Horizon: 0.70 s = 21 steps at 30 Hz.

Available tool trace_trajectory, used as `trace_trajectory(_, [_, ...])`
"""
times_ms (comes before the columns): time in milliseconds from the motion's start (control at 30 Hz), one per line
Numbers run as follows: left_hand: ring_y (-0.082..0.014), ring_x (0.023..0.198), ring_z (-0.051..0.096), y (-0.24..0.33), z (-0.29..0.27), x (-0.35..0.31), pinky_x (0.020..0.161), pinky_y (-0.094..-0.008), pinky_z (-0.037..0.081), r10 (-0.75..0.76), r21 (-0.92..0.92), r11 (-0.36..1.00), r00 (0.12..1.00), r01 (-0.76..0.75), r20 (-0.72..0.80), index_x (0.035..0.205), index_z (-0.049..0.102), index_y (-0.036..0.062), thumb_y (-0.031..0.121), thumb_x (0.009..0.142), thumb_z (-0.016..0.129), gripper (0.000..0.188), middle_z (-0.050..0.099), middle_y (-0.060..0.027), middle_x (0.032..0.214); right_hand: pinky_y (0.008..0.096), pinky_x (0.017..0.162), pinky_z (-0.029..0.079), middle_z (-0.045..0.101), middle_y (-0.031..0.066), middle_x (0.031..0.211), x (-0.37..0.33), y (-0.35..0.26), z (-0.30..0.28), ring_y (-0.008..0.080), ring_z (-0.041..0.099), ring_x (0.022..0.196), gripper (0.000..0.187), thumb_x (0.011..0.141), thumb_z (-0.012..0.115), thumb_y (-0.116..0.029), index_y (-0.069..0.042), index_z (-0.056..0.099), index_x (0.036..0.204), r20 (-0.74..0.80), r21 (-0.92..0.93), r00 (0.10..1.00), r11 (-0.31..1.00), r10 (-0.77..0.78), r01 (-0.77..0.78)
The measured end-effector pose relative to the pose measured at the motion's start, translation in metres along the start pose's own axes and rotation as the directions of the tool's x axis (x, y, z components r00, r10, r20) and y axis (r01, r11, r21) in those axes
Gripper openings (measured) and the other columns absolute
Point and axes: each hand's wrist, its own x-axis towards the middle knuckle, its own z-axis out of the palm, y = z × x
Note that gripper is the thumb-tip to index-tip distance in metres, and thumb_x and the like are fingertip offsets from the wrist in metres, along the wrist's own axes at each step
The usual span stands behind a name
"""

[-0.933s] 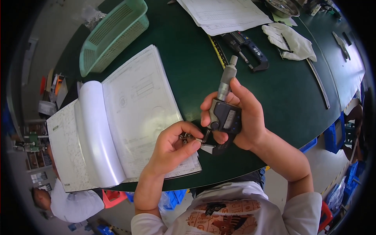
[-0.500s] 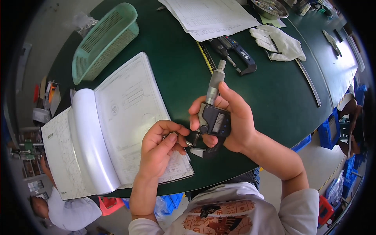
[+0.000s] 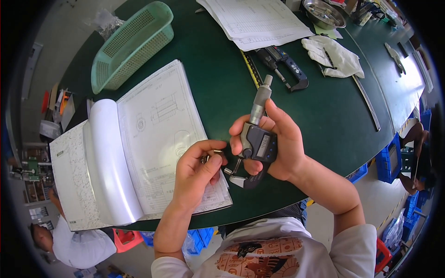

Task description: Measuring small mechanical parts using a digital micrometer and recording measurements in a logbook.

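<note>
My right hand (image 3: 286, 150) grips a digital outside micrometer (image 3: 251, 139), its small display facing up and its silver thimble pointing away from me. The thumb lies along the micrometer's upper part. Close by on the left, my left hand (image 3: 194, 176) is closed, pinching a small shiny metal cylinder (image 3: 218, 151) between thumb and fingers. A second bit of metal (image 3: 204, 159) shows among those fingers, partly hidden. Beside the micrometer's jaw sits another small metal piece (image 3: 227, 171); whether it touches the measuring faces I cannot tell. Under my left hand lies an open folder of technical drawings (image 3: 162, 125).
On the green table (image 3: 324, 134) are a second micrometer (image 3: 296, 76), a yellow tape strip (image 3: 251, 69), stacked papers (image 3: 264, 23), a white glove (image 3: 340, 60), a steel ruler (image 3: 367, 102), a metal bowl (image 3: 324, 16) and a green basket (image 3: 132, 51). Another person (image 3: 81, 245) is at lower left.
The view has shifted slightly, moving the table things a little. My left fingers have shifted, and a metal cylinder now shows at their tips. My right hand keeps hold of the micrometer.
</note>
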Motion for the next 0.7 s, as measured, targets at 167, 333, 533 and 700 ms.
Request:
trace_trajectory(167, [-0.0045, 0.057, 0.043, 0.0017, -0.0024, -0.001, 0.051, -0.0161, 0.035, -0.06, 0.025, 0.998, 0.991, 0.057, 0.12, 0.103, 0.05, -0.0006, 0.009, 0.082, 0.049, 0.022, 0.054, -0.0047, 0.079, 0.0239, 0.039, 0.041, 0.055, 0.0124, 0.072, 0.0013, 0.0013, -0.004, 0.0165, 0.048, 0.043, 0.062, 0.081, 0.027, -0.057, -0.001, 0.053, 0.088, 0.018, -0.06, 1.0, 0.998, -0.001, 0.002])
trace_trajectory(333, [-0.0041, 0.058, 0.043, 0.0013, -0.0036, -0.0022, 0.051, -0.0161, 0.035, -0.065, 0.061, 0.997, 0.987, 0.057, 0.146, 0.102, 0.049, -0.0005, 0.009, 0.082, 0.05, 0.022, 0.054, -0.0033, 0.079, 0.0234, 0.039, 0.041, 0.056, 0.0115, 0.071, 0.0016, 0.0016, -0.0029, 0.016, 0.048, 0.043, 0.063, 0.08, 0.028, -0.058, -0.001, 0.054, 0.088, 0.002, -0.079, 1.0, 0.997, -0.006, 0.006])
trace_trajectory(533, [-0.004, 0.058, 0.042, 0.0004, -0.0033, -0.0018, 0.052, -0.0164, 0.035, -0.064, 0.031, 0.998, 0.986, 0.06, 0.154, 0.102, 0.049, -0.0005, 0.009, 0.081, 0.052, 0.023, 0.051, -0.0016, 0.078, 0.0231, 0.039, 0.041, 0.056, 0.0105, 0.07, 0.002, 0.0015, -0.003, 0.0155, 0.048, 0.042, 0.063, 0.079, 0.028, -0.058, -0.001, 0.054, 0.088, -0.008, -0.101, 1.0, 0.995, -0.02, 0.019])
trace_trajectory(700, [-0.0044, 0.059, 0.042, 0.0006, -0.0015, -0.0012, 0.052, -0.0165, 0.035, -0.031, 0.024, 0.999, 0.987, 0.028, 0.16, 0.102, 0.049, -0.0006, 0.008, 0.081, 0.053, 0.022, 0.05, -0.0011, 0.078, 0.0231, 0.039, 0.04, 0.056, 0.0102, 0.07, 0.0021, 0.0013, -0.0029, 0.0153, 0.048, 0.042, 0.063, 0.079, 0.028, -0.058, -0.001, 0.054, 0.087, -0.009, -0.104, 1.0, 0.994, -0.03, 0.029])
